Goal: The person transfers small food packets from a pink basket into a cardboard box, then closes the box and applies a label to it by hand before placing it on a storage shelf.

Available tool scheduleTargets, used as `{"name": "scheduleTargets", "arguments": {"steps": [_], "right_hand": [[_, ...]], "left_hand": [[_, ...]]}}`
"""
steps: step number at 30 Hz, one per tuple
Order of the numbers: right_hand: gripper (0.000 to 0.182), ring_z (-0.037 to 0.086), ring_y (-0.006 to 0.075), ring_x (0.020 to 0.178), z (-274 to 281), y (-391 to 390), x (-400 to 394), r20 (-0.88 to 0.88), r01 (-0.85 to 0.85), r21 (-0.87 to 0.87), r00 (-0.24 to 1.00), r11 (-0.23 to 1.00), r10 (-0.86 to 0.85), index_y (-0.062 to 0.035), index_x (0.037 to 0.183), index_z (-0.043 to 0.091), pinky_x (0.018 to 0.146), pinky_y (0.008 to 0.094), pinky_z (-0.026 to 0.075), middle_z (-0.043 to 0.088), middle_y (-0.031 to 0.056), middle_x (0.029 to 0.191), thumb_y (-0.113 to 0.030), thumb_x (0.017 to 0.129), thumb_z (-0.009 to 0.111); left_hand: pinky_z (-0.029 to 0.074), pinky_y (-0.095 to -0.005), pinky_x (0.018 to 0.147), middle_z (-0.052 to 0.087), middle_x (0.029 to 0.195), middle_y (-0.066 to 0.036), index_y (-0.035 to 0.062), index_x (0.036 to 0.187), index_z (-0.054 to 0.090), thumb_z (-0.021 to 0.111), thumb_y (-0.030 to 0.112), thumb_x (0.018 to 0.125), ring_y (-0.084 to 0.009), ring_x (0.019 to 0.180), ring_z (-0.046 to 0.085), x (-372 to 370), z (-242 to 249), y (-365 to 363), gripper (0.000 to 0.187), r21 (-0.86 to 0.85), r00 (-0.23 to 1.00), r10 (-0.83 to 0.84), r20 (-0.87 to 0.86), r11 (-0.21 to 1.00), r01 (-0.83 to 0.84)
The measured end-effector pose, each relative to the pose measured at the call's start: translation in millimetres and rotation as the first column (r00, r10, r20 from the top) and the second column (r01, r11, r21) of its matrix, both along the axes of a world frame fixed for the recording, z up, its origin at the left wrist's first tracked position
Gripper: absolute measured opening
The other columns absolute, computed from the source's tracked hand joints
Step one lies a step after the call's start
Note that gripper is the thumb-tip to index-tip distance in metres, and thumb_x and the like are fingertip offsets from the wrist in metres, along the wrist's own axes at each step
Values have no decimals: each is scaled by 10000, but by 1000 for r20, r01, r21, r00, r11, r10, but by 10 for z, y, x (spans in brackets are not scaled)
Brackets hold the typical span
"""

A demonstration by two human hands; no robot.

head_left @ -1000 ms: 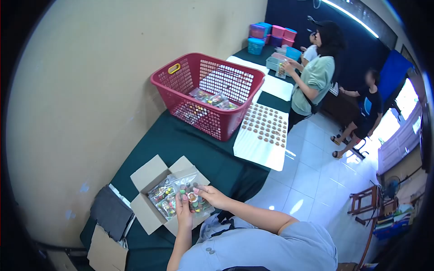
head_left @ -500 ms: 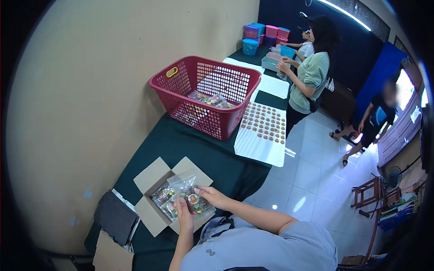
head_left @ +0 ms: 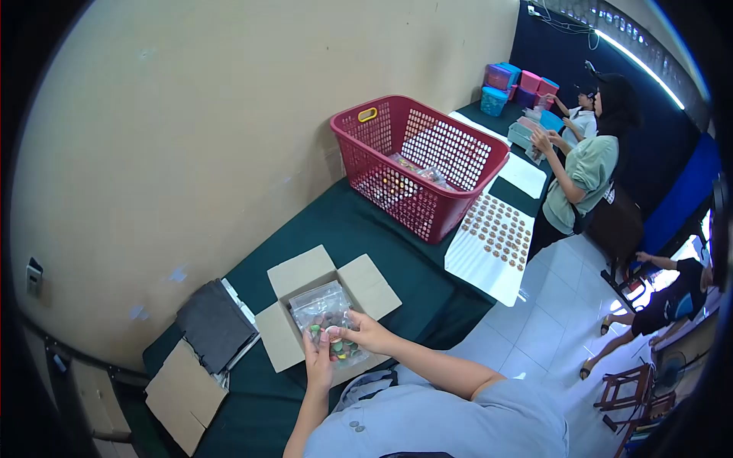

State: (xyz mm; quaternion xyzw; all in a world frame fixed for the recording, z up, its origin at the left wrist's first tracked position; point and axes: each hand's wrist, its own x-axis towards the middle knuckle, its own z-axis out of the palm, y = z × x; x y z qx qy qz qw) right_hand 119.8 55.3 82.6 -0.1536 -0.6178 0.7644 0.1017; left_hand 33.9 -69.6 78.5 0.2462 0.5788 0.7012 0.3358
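A clear plastic bag of colourful sweets (head_left: 341,353) is held over the open cardboard box (head_left: 284,333). My left hand (head_left: 319,362) grips the bag's lower left side, fingers closed on it. My right hand (head_left: 366,334) pinches its right side, the thumb lying by a round label on the front. The bag's flat upper part (head_left: 321,299) stands free of my fingers. Most of the box's inside is hidden behind the bag and my hands.
A red plastic basket (head_left: 427,202) with several bags stands on the green-clothed table (head_left: 321,217). Right of it lies a white sheet of round stickers (head_left: 489,267). Dark folders (head_left: 216,324) lie left of the box. A co-worker in green (head_left: 588,172) stands at the table.
The view has swung left, so the basket and co-workers appear farther right. Both hands still hold the bag, and my right thumb has shifted inward over its label.
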Motion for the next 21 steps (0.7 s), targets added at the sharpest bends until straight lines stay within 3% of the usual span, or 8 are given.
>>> {"name": "scheduleTargets", "arguments": {"steps": [6, 9, 12, 15, 16, 19, 20, 21], "right_hand": [[431, 570, 120, 950, -80, -80, -157, -23, 41, -86, 999, 995, -43, -30, 1223, 486, 808, 274, 468, 598, 87, 1053, -295, 895, 575], [387, 570, 103, 912, 50, -94, -182, -17, 120, 36, 993, 992, -119, -33, 1209, 498, 795, 243, 462, 607, 54, 1000, -237, 893, 588], [254, 578, 105, 894, 82, -6, -204, -71, 218, -54, 973, 975, -221, -17, 1038, 595, 794, 249, 463, 630, 65, 965, -214, 878, 607], [203, 586, 106, 885, -16, 66, -190, -52, 249, -73, 966, 966, -253, -4, 925, 617, 796, 257, 463, 645, 72, 926, -200, 877, 607], [217, 586, 109, 892, -63, 71, -181, -56, 217, -66, 974, 974, -221, 2, 946, 616, 796, 257, 463, 644, 73, 940, -205, 880, 603], [251, 583, 114, 908, -77, 6, -165, -55, 129, -21, 990, 991, -130, 11, 993, 614, 794, 259, 464, 641, 74, 963, -218, 894, 580], [271, 581, 117, 917, -63, -18, -161, -51, 73, 15, 996, 997, -73, 15, 1019, 611, 794, 261, 465, 639, 74, 973, -226, 905, 562], [271, 581, 117, 917, -54, -29, -159, -50, 76, 16, 996, 997, -75, 15, 1019, 611, 794, 261, 465, 639, 74, 973, -226, 905, 562]], "left_hand": [[409, -147, 555, 496, 1087, -22, 80, 1291, 358, 491, 313, 937, -41, 803, 505, -83, -69, -108, 443, 23, 981, 125, 146, 991, -130], [483, -195, 666, 479, 1108, -59, 54, 1278, 323, 586, 166, 887, -106, 948, 527, -37, -42, -117, 484, 106, 999, -51, 6, 993, 50], [478, -256, 775, 470, 1122, -80, 53, 1301, 293, 659, -28, 772, -149, 970, 529, 26, -91, -140, 648, 36, 976, -196, -94, 979, 200], [468, -261, 795, 470, 1137, -84, 43, 1297, 298, 662, -8, 778, -153, 997, 527, 48, -67, -126, 635, 54, 979, -204, 15, 978, 203], [471, -266, 792, 472, 1145, -84, 39, 1279, 338, 676, 55, 794, -153, 1009, 526, 9, -84, -111, 591, 27, 975, -165, -146, 985, 171], [470, -268, 798, 474, 1145, -84, 33, 1234, 406, 677, 130, 815, -156, 1004, 527, -156, -200, -52, 508, 126, 983, -55, -175, 989, 77], [458, -263, 823, 481, 1153, -92, 13, 1111, 522, 654, 157, 840, -151, 1019, 517, -171, -191, -112, 334, 33, 998, -61, 6, 998, 60], [458, -263, 823, 481, 1153, -92, 13, 1111, 522, 654, 157, 840, -151, 1019, 517, -197, -205, -113, 334, 34, 998, -63, 7, 997, 62]]}}
